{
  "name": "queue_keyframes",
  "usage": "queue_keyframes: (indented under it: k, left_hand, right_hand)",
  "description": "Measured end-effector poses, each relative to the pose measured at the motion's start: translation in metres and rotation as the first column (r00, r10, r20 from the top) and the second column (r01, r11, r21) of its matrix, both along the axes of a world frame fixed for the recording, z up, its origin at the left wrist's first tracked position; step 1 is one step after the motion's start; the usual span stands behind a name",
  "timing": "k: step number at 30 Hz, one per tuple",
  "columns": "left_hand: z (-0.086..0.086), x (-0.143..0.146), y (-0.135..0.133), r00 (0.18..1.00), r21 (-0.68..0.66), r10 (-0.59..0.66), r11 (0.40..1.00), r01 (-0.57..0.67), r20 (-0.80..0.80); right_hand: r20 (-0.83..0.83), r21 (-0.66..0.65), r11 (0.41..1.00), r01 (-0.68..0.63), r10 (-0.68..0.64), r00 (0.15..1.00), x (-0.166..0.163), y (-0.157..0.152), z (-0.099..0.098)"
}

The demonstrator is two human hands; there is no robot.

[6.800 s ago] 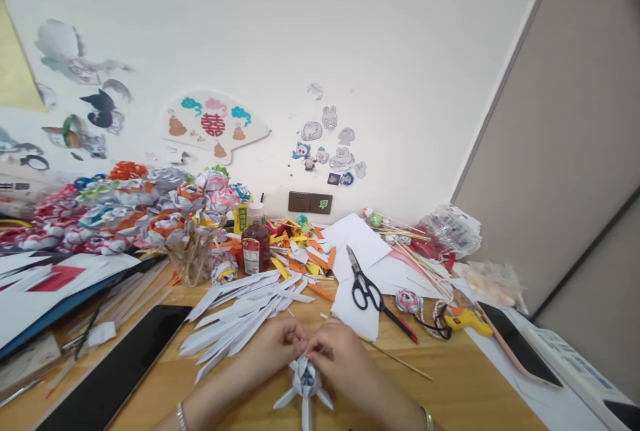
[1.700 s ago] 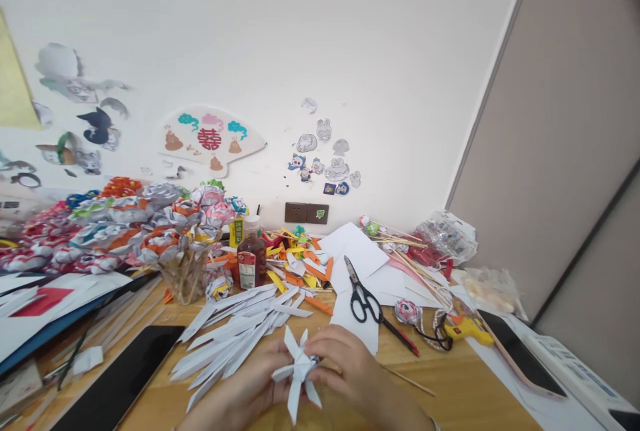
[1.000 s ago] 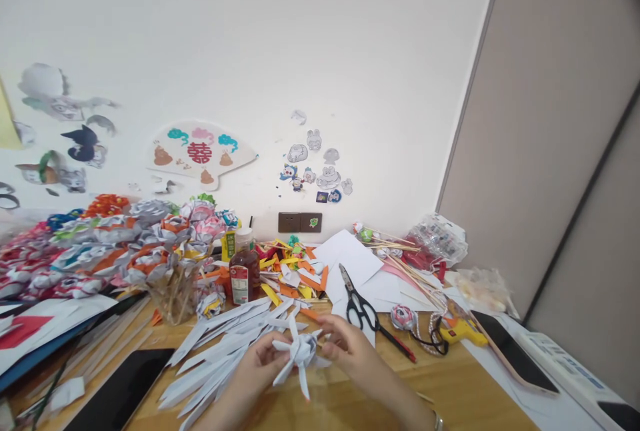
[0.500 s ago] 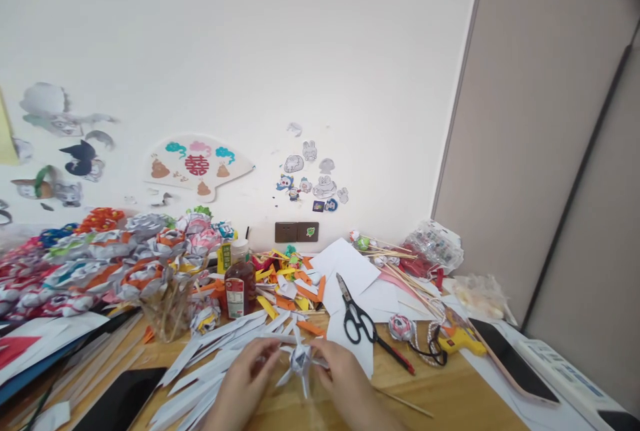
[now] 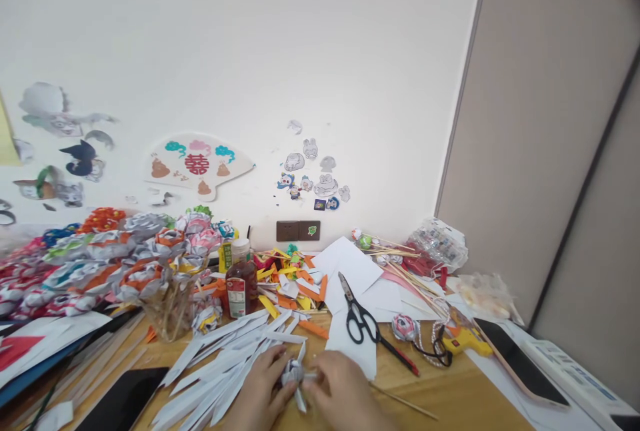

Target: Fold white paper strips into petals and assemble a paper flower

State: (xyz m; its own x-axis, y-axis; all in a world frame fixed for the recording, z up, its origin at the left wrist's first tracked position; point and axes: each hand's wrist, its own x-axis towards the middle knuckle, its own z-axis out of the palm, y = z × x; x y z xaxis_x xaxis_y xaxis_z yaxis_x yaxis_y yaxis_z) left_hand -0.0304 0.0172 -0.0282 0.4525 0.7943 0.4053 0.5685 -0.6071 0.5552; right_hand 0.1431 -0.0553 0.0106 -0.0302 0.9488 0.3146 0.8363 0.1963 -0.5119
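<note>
Low in the frame, my left hand (image 5: 259, 391) and my right hand (image 5: 340, 391) meet over a small grey-white folded paper flower (image 5: 294, 374) with pointed petals. Both hands pinch it from either side, fingers curled on it, just above the wooden table (image 5: 450, 398). A heap of pointed white paper strips (image 5: 225, 351) lies directly left of and behind the flower. Black scissors (image 5: 357, 311) rest on white sheets just beyond my right hand.
A jar of finished paper flowers on sticks (image 5: 167, 284), a brown bottle (image 5: 241, 284) and coloured paper scraps (image 5: 290, 274) stand behind. A yellow glue gun (image 5: 467, 341), bamboo skewers (image 5: 415, 278) and a phone (image 5: 520, 361) lie right. A dark tablet (image 5: 120, 401) lies at left.
My hands have come lower and closer together around the flower, and more of its petals are now covered by my fingers. The view has barely shifted.
</note>
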Motion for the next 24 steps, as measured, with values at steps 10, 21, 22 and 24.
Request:
queue_keyframes:
  k: [10,21,22,24]
  left_hand:
    - [0.009,0.002,-0.012,1.0,-0.03,0.015,0.999,-0.016,-0.017]
    - [0.019,0.0,-0.012,0.988,-0.023,0.011,1.0,-0.008,0.157]
    - [0.02,0.0,-0.014,0.987,-0.017,0.022,1.0,-0.019,0.157]
    - [0.021,0.0,-0.016,0.985,-0.008,0.056,0.998,-0.055,0.16]
  right_hand:
    - [0.332,-0.266,0.908,0.325,-0.23,0.915,0.036,0.015,0.007]
    - [0.143,-0.026,0.995,0.096,-0.091,0.986,0.016,0.003,0.027]
    - [0.158,-0.002,0.998,0.07,-0.068,0.985,0.015,0.003,0.025]
    - [0.198,0.031,0.998,0.061,-0.066,0.978,0.014,0.003,0.022]
